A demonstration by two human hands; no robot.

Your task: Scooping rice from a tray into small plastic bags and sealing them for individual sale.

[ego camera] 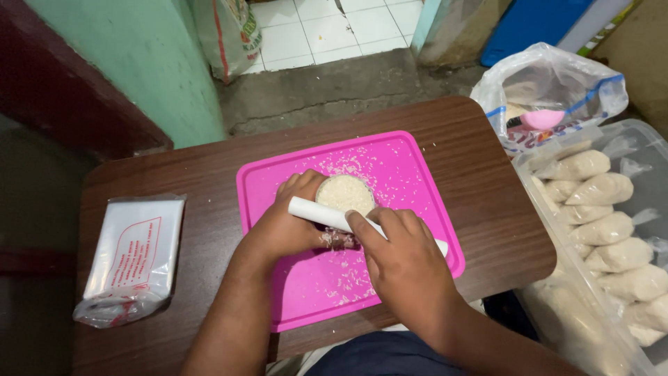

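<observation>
1. The left hand (282, 226) is wrapped around the side of a small round cup filled to the brim with white rice (345, 194), fingers closed on its wall, steadying it on a bright pink rectangular plastic tray (410, 163).
2. The right hand (403, 261) is clamped on a white cylindrical stick (327, 214), the fingers curled over it and the index finger pressing on top.
3. The stick lies across the near rim of the cup, running from the left hand's knuckles down to the right; its far end shows just past the right hand.
4. The cup stands near the middle of the tray, upright, its rice level with the rim.
5. Loose white grains of rice (344, 285) are scattered over the tray, thickest behind the cup and in front of the hands.
6. The tray rests on a dark brown wooden table with rounded corners (209, 188).
7. On the left of the table, well apart from the tray, lies a flat stack of clear plastic bags with red print (132, 254).
8. To the right of the table stands a clear plastic tub (647, 150) holding many small tied bags of rice (604, 189).
9. Behind the tub sits an open plastic sack (557, 80) with a pink scoop (543, 118) in it.
</observation>
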